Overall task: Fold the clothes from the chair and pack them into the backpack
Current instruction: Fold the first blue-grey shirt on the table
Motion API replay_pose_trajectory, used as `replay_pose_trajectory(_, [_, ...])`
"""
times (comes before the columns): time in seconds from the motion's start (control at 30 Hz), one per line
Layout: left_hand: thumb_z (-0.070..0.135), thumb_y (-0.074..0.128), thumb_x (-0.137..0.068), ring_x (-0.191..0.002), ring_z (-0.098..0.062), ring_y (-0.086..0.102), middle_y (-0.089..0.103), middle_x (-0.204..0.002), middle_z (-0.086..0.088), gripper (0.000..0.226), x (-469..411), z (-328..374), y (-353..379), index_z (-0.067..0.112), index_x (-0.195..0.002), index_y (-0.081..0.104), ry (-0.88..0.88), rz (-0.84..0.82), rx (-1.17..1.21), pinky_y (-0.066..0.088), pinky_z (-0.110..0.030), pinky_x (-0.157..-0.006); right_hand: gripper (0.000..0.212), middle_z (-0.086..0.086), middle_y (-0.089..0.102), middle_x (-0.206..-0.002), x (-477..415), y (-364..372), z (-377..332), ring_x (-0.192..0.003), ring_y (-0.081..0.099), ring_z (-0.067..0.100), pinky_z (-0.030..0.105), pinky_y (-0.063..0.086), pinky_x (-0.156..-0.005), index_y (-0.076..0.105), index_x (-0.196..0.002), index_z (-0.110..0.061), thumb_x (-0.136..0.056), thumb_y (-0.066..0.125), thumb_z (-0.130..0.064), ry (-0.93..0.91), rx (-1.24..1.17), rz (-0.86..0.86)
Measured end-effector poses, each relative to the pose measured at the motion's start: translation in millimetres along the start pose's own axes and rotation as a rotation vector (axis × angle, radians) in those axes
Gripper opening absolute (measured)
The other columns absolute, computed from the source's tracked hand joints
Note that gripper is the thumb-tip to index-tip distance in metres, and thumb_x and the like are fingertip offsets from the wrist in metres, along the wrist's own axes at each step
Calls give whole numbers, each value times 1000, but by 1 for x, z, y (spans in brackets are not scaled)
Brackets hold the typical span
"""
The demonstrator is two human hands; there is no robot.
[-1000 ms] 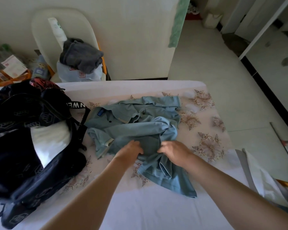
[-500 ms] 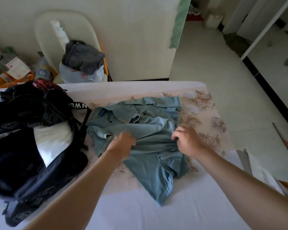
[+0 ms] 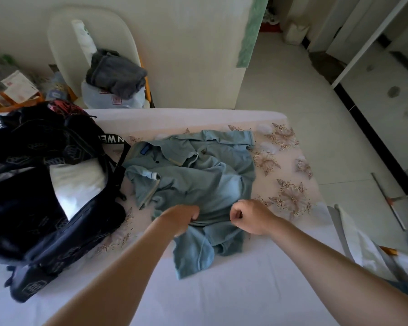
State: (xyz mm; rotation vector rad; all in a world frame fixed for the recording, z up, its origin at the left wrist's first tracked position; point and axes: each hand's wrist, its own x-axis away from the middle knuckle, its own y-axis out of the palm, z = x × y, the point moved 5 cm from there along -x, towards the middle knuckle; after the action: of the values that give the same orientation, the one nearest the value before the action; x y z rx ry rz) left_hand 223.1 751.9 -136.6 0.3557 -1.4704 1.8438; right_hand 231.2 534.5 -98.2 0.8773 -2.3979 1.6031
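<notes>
A light blue polo shirt [image 3: 198, 180] lies crumpled on the bed [image 3: 222, 290], collar to the far side. My left hand [image 3: 181, 217] grips a fold across its lower half. My right hand [image 3: 250, 215] is curled at the right end of the same fold and seems to pinch it. The shirt's hem lies bunched below both hands. A black backpack [image 3: 45, 208] lies open to the left with a white folded garment [image 3: 78, 184] inside. Beyond the bed, a cream chair [image 3: 64, 50] holds a grey garment [image 3: 118, 74] on top of a pale one [image 3: 108, 100].
The bed's right edge drops to a tiled floor [image 3: 292, 90], where a long-handled squeegee [image 3: 386, 198] lies. White cloth [image 3: 363, 243] sits at the near right bed edge. Papers and boxes [image 3: 17, 88] are stacked at the far left. A wall panel stands behind the chair.
Both hands have drawn back toward me and closed on a fold across the shirt. The upper body of the shirt lies smoother, and the hem has bunched up beneath my hands.
</notes>
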Motion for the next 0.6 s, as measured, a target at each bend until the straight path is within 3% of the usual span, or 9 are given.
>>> replay_pose_trajectory(0.1, [-3, 56, -89, -120, -35, 56, 56, -133, -15, 43, 27, -27, -6, 8, -130, 56, -202, -124, -201, 49, -42, -98, 18, -11, 60, -90, 6, 0, -6, -87, 59, 14, 37, 52, -81, 66, -81, -29, -81, 60, -12, 11, -54, 187])
replay_pose_trajectory(0.17, [3, 56, -90, -123, -34, 54, 55, -135, -15, 42, 41, -38, -7, 10, -131, 56, -276, -81, -203, 49, -42, -98, 20, -9, 58, -90, 14, 8, -9, -86, 58, 15, 37, 52, -80, 62, -81, -30, -80, 56, -11, 39, -23, 167])
replay_pose_trajectory(0.27, [11, 54, -88, -111, -27, 59, 58, -124, -5, 31, 54, -28, -7, 24, -116, 60, -147, 179, 46, 51, -38, -92, 25, -5, 59, -104, 30, 36, -19, -102, 55, 17, 30, 43, -90, 71, -97, -25, -81, 59, -11, -20, 129, 66])
replay_pose_trajectory(0.33, [34, 60, -86, -105, -20, 59, 59, -116, 2, 23, 61, -16, 6, 28, -109, 60, -83, 247, 260, 50, -33, -88, 33, -4, 60, -108, 38, 53, -31, -105, 56, 20, 34, 42, -90, 72, -106, -24, -74, 66, -17, -100, 216, 110])
replay_pose_trajectory(0.4, [56, 68, -72, -114, -16, 45, 47, -122, 6, 57, 66, -4, 30, 31, -121, 52, -38, 183, 299, 45, -35, -95, 42, -4, 59, -106, 38, 70, -40, -100, 57, 22, 36, 45, -85, 73, -108, -27, -66, 67, -32, -172, 275, 109])
replay_pose_trajectory(0.47, [50, 74, -70, -121, -20, 33, 34, -129, 4, 78, 72, -2, 48, 31, -136, 38, -29, 194, 127, 43, -39, -100, 45, -3, 57, -108, 38, 82, -50, -102, 52, 20, 36, 45, -88, 73, -111, -31, -68, 63, -43, -205, 328, 106])
replay_pose_trajectory(0.6, [17, 72, -80, -125, -24, 35, 34, -134, -1, 78, 78, -11, 59, 27, -145, 30, -52, 267, 106, 42, -43, -104, 15, -3, 62, -90, 35, 86, -58, -92, 58, 23, 40, 51, -84, 80, -82, -25, -70, 86, -19, -190, 264, 228])
